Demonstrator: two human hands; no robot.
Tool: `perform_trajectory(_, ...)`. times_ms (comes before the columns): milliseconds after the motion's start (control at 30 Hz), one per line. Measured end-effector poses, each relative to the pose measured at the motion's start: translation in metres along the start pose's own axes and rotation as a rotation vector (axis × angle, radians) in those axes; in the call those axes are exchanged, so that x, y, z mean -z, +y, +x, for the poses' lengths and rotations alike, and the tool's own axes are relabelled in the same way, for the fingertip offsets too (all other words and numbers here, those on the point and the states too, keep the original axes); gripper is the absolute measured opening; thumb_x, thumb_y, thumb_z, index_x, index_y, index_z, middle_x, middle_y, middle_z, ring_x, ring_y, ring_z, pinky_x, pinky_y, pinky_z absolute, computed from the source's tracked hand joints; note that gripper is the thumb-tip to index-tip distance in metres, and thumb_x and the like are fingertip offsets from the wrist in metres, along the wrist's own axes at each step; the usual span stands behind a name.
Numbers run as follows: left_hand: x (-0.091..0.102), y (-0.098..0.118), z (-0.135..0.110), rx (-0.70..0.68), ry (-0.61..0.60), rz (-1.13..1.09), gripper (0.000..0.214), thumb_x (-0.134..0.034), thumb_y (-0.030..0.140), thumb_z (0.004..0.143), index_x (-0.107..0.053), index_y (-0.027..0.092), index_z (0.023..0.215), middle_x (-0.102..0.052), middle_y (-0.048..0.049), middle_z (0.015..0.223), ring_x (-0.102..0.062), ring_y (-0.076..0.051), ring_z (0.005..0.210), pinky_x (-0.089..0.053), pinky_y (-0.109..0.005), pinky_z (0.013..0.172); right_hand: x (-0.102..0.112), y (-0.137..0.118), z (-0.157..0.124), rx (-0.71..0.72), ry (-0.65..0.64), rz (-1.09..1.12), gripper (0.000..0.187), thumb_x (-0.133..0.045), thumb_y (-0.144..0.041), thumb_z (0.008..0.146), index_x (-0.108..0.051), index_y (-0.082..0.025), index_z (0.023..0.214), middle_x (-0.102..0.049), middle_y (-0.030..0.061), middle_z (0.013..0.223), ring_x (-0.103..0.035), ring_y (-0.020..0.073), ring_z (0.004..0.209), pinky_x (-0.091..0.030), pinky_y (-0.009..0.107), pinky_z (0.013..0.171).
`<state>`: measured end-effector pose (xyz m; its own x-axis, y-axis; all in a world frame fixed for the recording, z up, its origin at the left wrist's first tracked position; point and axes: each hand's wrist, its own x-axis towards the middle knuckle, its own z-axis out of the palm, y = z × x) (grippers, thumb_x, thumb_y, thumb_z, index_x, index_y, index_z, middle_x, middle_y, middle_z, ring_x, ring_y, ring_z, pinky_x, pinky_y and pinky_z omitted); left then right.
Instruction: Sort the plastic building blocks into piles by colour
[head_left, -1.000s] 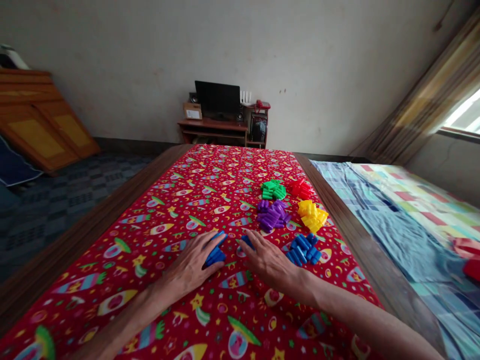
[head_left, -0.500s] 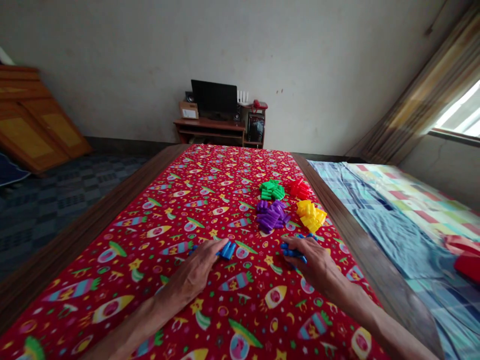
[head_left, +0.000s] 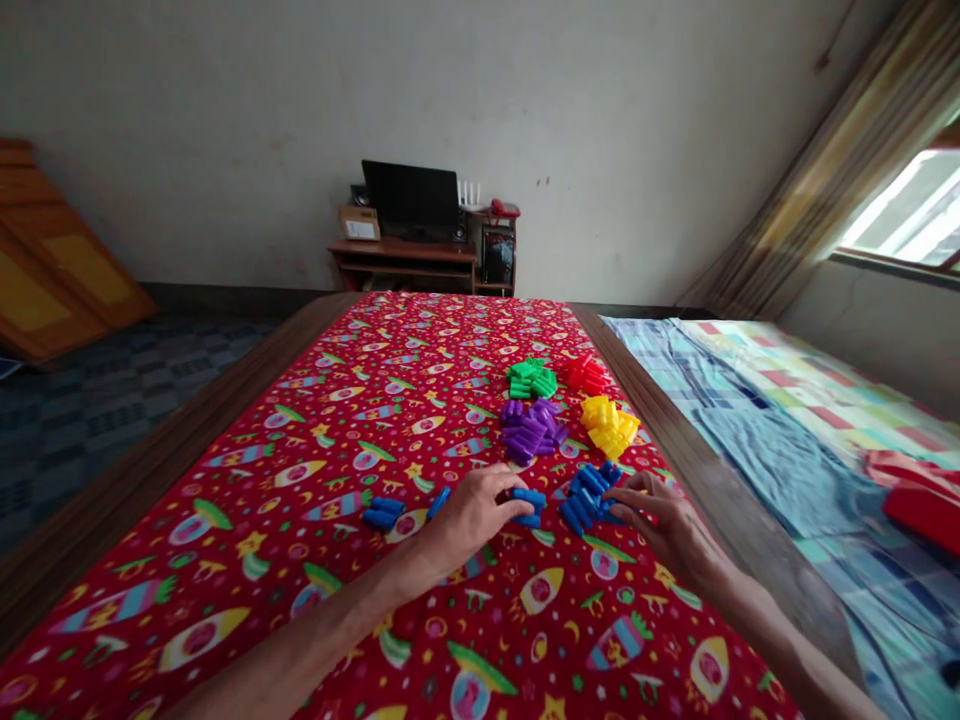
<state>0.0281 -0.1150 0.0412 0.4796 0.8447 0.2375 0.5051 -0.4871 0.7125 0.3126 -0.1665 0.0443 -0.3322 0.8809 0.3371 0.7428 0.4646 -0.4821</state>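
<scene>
My left hand (head_left: 469, 515) reaches right across the red patterned tablecloth (head_left: 420, 400). Its thumb and fingers are closed around a couple of blue plastic pieces (head_left: 529, 497). My right hand (head_left: 670, 522) lies just to the right, fingers stretched out and touching the edge of the blue pile (head_left: 588, 490). Behind my left hand, a few more blue pieces (head_left: 383, 513) lie loose on the cloth. Beyond the hands sit sorted piles: purple (head_left: 531, 431), yellow (head_left: 608, 425), green (head_left: 530, 380) and red (head_left: 586, 374).
The table has a wooden border (head_left: 675, 440). A bed with a checked blue sheet (head_left: 787, 440) lies along its right side. A desk with a monitor (head_left: 411, 200) stands at the far wall. A wooden cabinet (head_left: 52, 280) is at the left.
My left hand moved right with some blue pieces toward the blue pile, leaving a few behind. My right hand shifted right and now touches the pile's right edge. The view turned slightly right.
</scene>
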Motion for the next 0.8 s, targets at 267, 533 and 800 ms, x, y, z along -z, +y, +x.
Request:
perform_trajectory(267,-0.051,0.001,0.039,0.194,-0.072,-0.445,0.03,-0.049,0.027,0.09,-0.063,0.014,0.113,-0.061,0.0014,0.062,-0.058,-0.011,0.046,-0.046,-0.021,0.047,-0.011,0.016,0.0,0.128,0.077,-0.018,0.025,-0.052,-0.032,0.094,-0.069,-0.028,0.111,-0.061,0.0064,0.097,-0.061,0.016,0.082,-0.05,0.028,0.069)
perform_trajectory(533,-0.063,0.0,0.042,-0.081,0.091,-0.106,0.016,-0.053,0.022,0.09,-0.066,0.016,0.096,-0.069,-0.0086,0.087,-0.066,-0.019,0.079,-0.054,-0.03,0.072,-0.01,0.013,0.008,0.077,0.104,-0.076,0.022,-0.053,-0.034,0.093,-0.067,-0.022,0.106,-0.063,0.006,0.086,-0.06,0.0165,0.074,-0.05,0.029,0.065)
perform_trajectory(800,-0.028,0.009,0.003,-0.255,0.035,0.248,0.029,-0.036,0.018,0.098,-0.055,0.02,0.12,-0.062,-0.0074,0.108,-0.064,-0.017,0.093,-0.055,-0.028,0.079,0.001,0.0,0.013,0.075,0.119,-0.142,0.025,-0.044,-0.029,0.097,-0.066,-0.018,0.093,-0.065,0.0058,0.081,-0.06,0.0147,0.068,-0.046,0.026,0.062)
